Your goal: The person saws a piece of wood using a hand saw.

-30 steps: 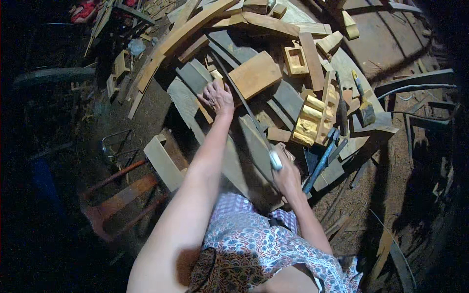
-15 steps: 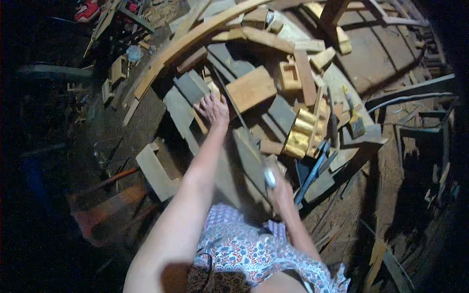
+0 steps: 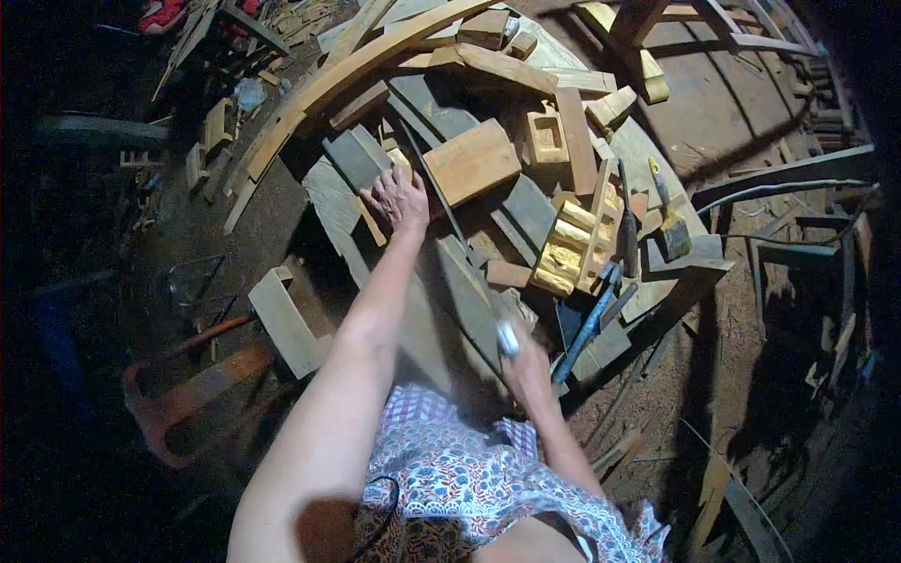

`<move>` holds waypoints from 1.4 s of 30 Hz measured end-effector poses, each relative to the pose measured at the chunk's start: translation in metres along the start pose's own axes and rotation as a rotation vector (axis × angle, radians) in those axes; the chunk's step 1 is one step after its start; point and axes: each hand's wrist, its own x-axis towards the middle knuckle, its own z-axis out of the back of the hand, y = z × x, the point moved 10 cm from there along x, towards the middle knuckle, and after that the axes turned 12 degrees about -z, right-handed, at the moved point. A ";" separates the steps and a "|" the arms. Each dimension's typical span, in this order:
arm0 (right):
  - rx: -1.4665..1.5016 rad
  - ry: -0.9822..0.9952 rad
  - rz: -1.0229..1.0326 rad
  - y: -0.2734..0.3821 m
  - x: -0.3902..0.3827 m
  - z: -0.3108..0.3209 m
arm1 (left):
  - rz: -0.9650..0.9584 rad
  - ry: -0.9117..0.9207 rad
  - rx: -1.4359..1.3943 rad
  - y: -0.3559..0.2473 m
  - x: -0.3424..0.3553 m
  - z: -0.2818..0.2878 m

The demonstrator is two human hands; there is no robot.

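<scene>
My left hand (image 3: 398,201) lies on the grey boards (image 3: 361,155) of the work surface, fingers spread and pointing away from me. Its fingertips touch a small pale wood piece (image 3: 398,156), mostly hidden under the hand. A thin wood strip (image 3: 372,221) shows just left of the palm. Nearer to me, my right hand (image 3: 528,366) is closed and blurred. A shiny whitish end (image 3: 508,337) shows at its fingers; what the rest of it is, I cannot make out. Right of the left hand sits a large tan wood block (image 3: 472,162).
Beyond my right hand lie a yellow grooved wood block (image 3: 566,246), a blue bar-shaped tool (image 3: 589,322) and a paintbrush (image 3: 670,211). A hollowed wood block (image 3: 546,137) sits farther back. A long curved timber (image 3: 361,70) crosses the far side. An orange-red frame (image 3: 192,399) stands lower left.
The whole view has shifted slightly, moving things a little left and up in the picture. My left hand stays on the wood; my right hand keeps hold at nearly the same place.
</scene>
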 end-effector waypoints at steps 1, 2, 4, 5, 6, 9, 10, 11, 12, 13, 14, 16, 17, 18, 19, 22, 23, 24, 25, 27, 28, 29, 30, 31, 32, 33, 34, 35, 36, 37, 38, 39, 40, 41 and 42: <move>-0.034 0.052 -0.138 -0.013 -0.026 0.002 | -0.018 -0.001 0.011 0.005 0.005 0.004; 0.045 0.078 -0.185 -0.025 -0.051 0.006 | -0.015 -0.004 0.004 0.006 0.002 0.003; 0.061 0.048 -0.211 -0.038 -0.085 0.011 | -0.091 -0.204 -0.004 0.002 -0.001 0.014; 0.050 0.049 -0.194 -0.037 -0.075 0.006 | -0.105 -0.219 -0.009 0.003 0.001 0.013; 0.039 0.050 -0.182 -0.037 -0.063 -0.001 | -0.109 -0.207 0.000 0.004 -0.001 0.011; -0.024 -0.017 -0.042 0.017 0.020 0.001 | -0.066 -0.033 -0.029 -0.005 0.002 0.004; -0.014 -0.039 -0.007 0.033 0.035 0.003 | -0.036 -0.055 -0.014 -0.004 0.002 0.003; -0.012 -0.037 -0.013 0.031 0.030 0.001 | -0.007 -0.076 0.000 -0.002 0.001 0.001; 0.025 -0.030 -0.014 0.027 0.023 -0.001 | -0.010 -0.068 -0.001 0.000 0.001 -0.003; 0.060 -0.009 -0.006 0.022 0.015 -0.006 | -0.029 -0.111 0.003 0.007 -0.001 -0.003; 0.047 -0.041 -0.003 0.005 -0.013 -0.007 | -0.050 -0.158 0.001 0.010 0.000 0.001; -0.021 0.022 -0.172 -0.036 -0.061 -0.004 | -0.056 -0.159 -0.045 0.002 0.001 0.003; -0.014 0.058 -0.251 -0.042 -0.080 0.001 | -0.070 -0.160 -0.059 0.000 0.001 0.005; -0.019 0.062 -0.257 -0.044 -0.081 0.001 | -0.083 -0.162 -0.072 -0.001 0.002 0.007; 0.000 0.057 -0.240 -0.041 -0.080 0.002 | -0.093 -0.180 -0.040 -0.001 0.003 0.009; 0.025 0.025 -0.041 0.000 -0.024 -0.003 | -0.100 -0.198 -0.023 0.011 0.005 0.011; 0.007 0.043 -0.103 0.005 0.006 -0.009 | -0.101 -0.211 -0.004 0.007 0.004 0.009; 0.000 0.037 -0.077 0.022 0.029 -0.003 | -0.112 -0.204 -0.014 -0.004 0.004 0.006; 0.060 -0.056 -0.001 0.026 0.040 0.003 | -0.046 -0.122 -0.019 -0.003 0.003 0.000; 0.007 0.018 -0.110 0.006 0.034 -0.001 | -0.033 -0.056 -0.076 -0.010 0.007 -0.003; -0.003 0.037 -0.106 0.003 0.022 -0.007 | -0.027 -0.053 -0.064 -0.004 -0.001 0.000; 0.041 -0.031 -0.052 -0.006 -0.003 -0.004 | -0.042 -0.042 -0.080 -0.005 0.000 -0.004; 0.087 -0.080 0.022 -0.013 -0.034 -0.006 | -0.039 -0.042 -0.077 0.008 0.004 -0.004; 0.086 -0.027 -0.063 -0.030 -0.062 -0.005 | -0.040 -0.092 -0.064 0.013 0.005 -0.006; 0.083 0.019 -0.166 -0.047 -0.081 0.000 | -0.037 -0.087 -0.070 0.010 0.004 -0.007; 0.079 0.017 -0.172 -0.048 -0.082 0.006 | -0.058 -0.101 -0.061 0.006 0.005 -0.004; 0.092 0.035 -0.158 -0.042 -0.079 0.004 | -0.080 -0.115 -0.042 0.009 0.005 0.000; 0.102 0.044 -0.147 -0.036 -0.073 0.004 | -0.085 -0.090 -0.039 0.009 0.006 -0.003; 0.070 0.006 -0.070 -0.017 -0.051 0.005 | -0.087 -0.087 -0.041 0.006 0.005 -0.005; 0.042 -0.028 0.015 0.007 -0.019 0.004 | -0.103 -0.133 -0.038 0.005 0.006 -0.003; 0.044 -0.032 0.008 0.024 0.014 0.002 | -0.125 -0.173 -0.045 0.000 0.005 -0.004; 0.003 0.005 -0.052 0.035 0.046 -0.006 | -0.127 -0.197 -0.043 -0.004 0.004 -0.008; -0.040 0.043 -0.101 0.041 0.062 -0.012 | -0.128 -0.199 -0.043 -0.006 0.005 -0.007; -0.005 0.010 -0.051 0.046 0.059 -0.009 | -0.100 -0.189 -0.032 -0.006 0.005 -0.008; 0.026 -0.025 -0.001 0.048 0.052 -0.007 | -0.071 -0.180 -0.025 -0.006 0.005 -0.009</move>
